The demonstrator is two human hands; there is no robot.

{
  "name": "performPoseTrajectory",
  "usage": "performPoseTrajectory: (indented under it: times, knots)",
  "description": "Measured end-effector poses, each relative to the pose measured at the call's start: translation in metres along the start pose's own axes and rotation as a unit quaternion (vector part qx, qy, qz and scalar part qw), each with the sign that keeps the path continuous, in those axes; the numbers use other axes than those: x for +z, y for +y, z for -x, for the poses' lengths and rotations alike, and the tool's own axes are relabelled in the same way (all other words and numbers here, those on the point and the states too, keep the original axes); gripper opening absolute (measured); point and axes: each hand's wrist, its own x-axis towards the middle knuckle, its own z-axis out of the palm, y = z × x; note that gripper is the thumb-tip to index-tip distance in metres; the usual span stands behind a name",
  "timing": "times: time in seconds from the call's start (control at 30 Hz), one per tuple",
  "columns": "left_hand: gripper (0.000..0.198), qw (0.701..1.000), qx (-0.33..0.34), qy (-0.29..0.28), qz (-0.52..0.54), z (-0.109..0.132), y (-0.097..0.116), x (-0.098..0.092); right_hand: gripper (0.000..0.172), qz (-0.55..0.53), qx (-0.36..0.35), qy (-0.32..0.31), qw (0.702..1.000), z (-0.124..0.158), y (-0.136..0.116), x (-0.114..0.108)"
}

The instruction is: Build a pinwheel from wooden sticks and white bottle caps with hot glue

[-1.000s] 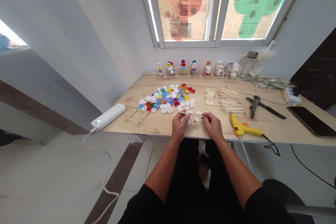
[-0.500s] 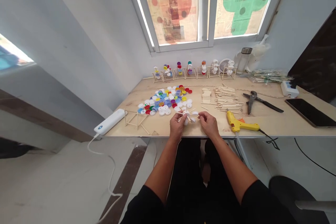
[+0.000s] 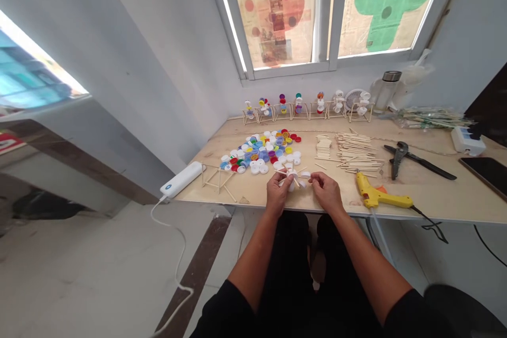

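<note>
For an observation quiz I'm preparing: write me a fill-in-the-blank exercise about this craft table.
The left hand and right hand together hold a small wheel of wooden sticks and ____ plastic caps.
The plastic hot-glue gun lying right of the hands is ____.
The heap of colourful plastic bottle caps lies ____ of the pile of loose wooden sticks.
Missing words: white; yellow; left.

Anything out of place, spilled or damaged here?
Nothing broken or spilled. The left hand and right hand hold a cap-and-stick piece; caps and sticks lie in heaps. Only the white corded block sits at the table's left edge, possibly overhanging.
</note>
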Motion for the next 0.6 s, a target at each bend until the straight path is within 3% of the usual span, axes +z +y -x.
performPoseTrajectory:
  times: [0.2,0.43,0.6]
  knots:
    - [0.044,1.000,-0.007,-0.011,0.008,0.001,0.001,-0.001,0.023,-0.057,0.032,0.009,0.998,0.006,-0.009,-0.022]
    - [0.043,1.000,-0.016,-0.009,0.008,0.002,0.002,-0.002,0.030,-0.069,0.075,0.037,0.994,0.022,-0.039,-0.084]
    - [0.042,1.000,-0.009,-0.014,0.007,0.001,0.002,-0.003,0.027,-0.034,0.051,0.115,0.992,0.021,-0.058,-0.123]
